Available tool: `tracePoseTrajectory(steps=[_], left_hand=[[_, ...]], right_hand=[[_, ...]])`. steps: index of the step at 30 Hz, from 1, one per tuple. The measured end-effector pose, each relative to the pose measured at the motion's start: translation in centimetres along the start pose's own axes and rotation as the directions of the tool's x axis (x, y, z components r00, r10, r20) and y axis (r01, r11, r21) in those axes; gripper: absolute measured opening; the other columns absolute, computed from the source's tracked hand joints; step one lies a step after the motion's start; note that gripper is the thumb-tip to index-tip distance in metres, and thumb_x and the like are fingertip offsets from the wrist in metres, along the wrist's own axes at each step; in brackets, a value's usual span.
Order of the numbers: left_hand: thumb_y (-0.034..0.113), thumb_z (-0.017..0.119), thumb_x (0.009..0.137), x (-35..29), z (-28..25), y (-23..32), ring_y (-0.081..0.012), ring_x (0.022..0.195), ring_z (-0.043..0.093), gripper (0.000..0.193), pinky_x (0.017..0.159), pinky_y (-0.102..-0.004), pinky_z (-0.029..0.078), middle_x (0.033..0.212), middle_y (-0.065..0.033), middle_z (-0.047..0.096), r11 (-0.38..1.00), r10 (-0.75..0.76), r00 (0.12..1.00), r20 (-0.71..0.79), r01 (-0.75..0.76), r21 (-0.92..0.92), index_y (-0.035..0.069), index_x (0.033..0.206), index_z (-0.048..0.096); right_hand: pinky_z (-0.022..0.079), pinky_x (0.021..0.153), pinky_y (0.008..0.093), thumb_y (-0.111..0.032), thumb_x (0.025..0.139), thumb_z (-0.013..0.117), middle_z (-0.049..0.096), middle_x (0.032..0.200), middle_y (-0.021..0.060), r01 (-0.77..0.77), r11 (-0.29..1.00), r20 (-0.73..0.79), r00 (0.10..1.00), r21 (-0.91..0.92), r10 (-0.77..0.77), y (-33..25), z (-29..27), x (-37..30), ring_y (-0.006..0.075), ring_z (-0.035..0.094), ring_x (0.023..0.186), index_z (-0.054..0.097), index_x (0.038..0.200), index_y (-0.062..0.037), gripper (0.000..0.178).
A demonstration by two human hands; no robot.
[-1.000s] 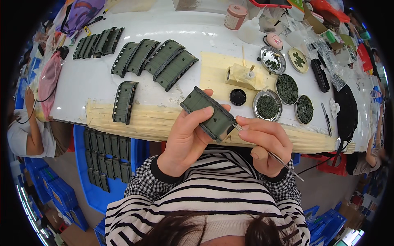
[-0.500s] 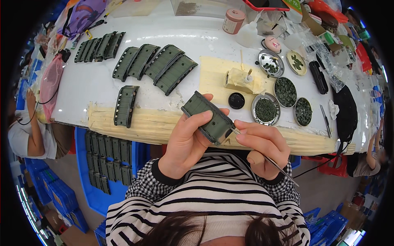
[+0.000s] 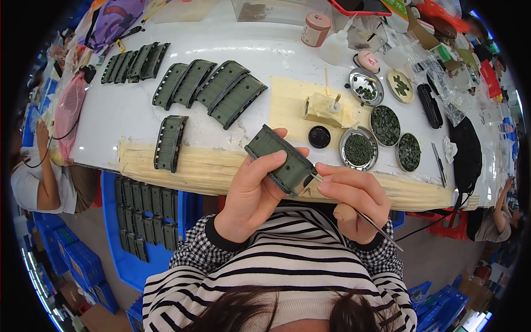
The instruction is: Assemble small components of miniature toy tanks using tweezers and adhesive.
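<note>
A dark green curved plastic piece with raised ridged edges and small holes is gripped in my left hand, the thumb lying on its face. It is tilted, its lower right end toward my other hand. My right hand, with a tan wrap on one finger, pinches slim metal tweezers, whose tips meet or nearly meet the piece's right edge. Whether the tips hold anything is too small to tell. A similar green piece lies on the table left of my hands, and several more lie farther back.
Right of my hands stand a black round cap, a metal dish and tins of small green parts. A taped block sits behind them. A blue bin of green pieces is below the table's padded edge.
Almost nothing differs. The whole picture has shifted very slightly, while both hands keep their hold on the green piece and the tweezers.
</note>
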State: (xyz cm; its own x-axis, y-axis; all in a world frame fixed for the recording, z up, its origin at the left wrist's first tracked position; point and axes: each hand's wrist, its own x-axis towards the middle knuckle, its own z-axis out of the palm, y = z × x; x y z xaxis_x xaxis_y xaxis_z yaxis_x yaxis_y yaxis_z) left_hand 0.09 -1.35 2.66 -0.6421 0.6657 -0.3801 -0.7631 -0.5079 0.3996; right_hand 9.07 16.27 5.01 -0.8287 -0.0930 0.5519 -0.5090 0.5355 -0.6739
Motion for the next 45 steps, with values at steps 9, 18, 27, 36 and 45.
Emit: tracePoseTrajectory(steps=[9, 18, 27, 36, 45], left_hand=[[0.012, 0.055, 0.093, 0.16, -0.31, -0.28, -0.0230, 0.106, 0.062, 0.044, 0.087, -0.0376, 0.054, 0.118, -0.0179, 0.058, 1.000, 0.003, 1.000, 0.011, -0.002, -0.012, 0.011, 0.134, 0.039], [0.011, 0.054, 0.093, 0.13, -0.77, -0.72, -0.0233, 0.105, 0.062, 0.045, 0.086, -0.0375, 0.055, 0.117, -0.0187, 0.058, 0.998, 0.054, 0.997, 0.057, -0.052, -0.027, 0.012, 0.135, 0.038], [0.011, 0.054, 0.093, 0.19, -0.73, -0.49, -0.0235, 0.103, 0.063, 0.045, 0.086, -0.0373, 0.055, 0.115, -0.0188, 0.059, 0.999, 0.036, 0.997, 0.074, -0.034, -0.023, 0.012, 0.135, 0.038], [0.010, 0.053, 0.093, 0.13, -0.94, -0.70, -0.0233, 0.104, 0.062, 0.044, 0.088, -0.0363, 0.053, 0.116, -0.0189, 0.059, 0.998, 0.055, 0.995, 0.082, -0.052, -0.038, 0.012, 0.135, 0.038], [0.010, 0.053, 0.093, 0.03, -0.86, -0.72, -0.0231, 0.104, 0.062, 0.045, 0.086, -0.0358, 0.054, 0.117, -0.0188, 0.059, 0.998, 0.063, 0.995, 0.081, -0.061, -0.034, 0.012, 0.135, 0.037]], right_hand=[[0.055, 0.081, 0.0338, -0.012, 0.079, 0.072, 0.064, 0.110, 0.0171, 0.021, 1.000, 0.014, 1.000, 0.008, -0.022, 0.32, -0.16, 0.14, 0.0289, 0.066, 0.099, 0.067, 0.107, 0.0012, 0.031], [0.056, 0.079, 0.0342, -0.005, 0.078, 0.070, 0.064, 0.106, 0.0178, 0.028, 0.999, -0.030, 0.999, 0.036, -0.027, 0.37, 0.25, -0.01, 0.0309, 0.067, 0.098, 0.066, 0.104, 0.0026, 0.027], [0.056, 0.075, 0.0342, -0.004, 0.077, 0.070, 0.065, 0.101, 0.0158, 0.044, 0.998, -0.013, 0.999, 0.044, -0.043, 0.24, 0.16, 0.32, 0.0303, 0.067, 0.097, 0.067, 0.102, 0.0020, 0.026], [0.056, 0.074, 0.0330, -0.001, 0.076, 0.069, 0.066, 0.103, 0.0174, 0.027, 0.999, -0.041, 0.999, 0.046, -0.025, 0.38, 0.37, 0.14, 0.0295, 0.068, 0.095, 0.067, 0.101, 0.0022, 0.025], [0.056, 0.073, 0.0327, -0.002, 0.077, 0.069, 0.066, 0.105, 0.0186, 0.028, 0.998, -0.045, 0.999, 0.053, -0.025, 0.53, 0.38, 0.04, 0.0283, 0.068, 0.092, 0.067, 0.101, 0.0021, 0.024]])
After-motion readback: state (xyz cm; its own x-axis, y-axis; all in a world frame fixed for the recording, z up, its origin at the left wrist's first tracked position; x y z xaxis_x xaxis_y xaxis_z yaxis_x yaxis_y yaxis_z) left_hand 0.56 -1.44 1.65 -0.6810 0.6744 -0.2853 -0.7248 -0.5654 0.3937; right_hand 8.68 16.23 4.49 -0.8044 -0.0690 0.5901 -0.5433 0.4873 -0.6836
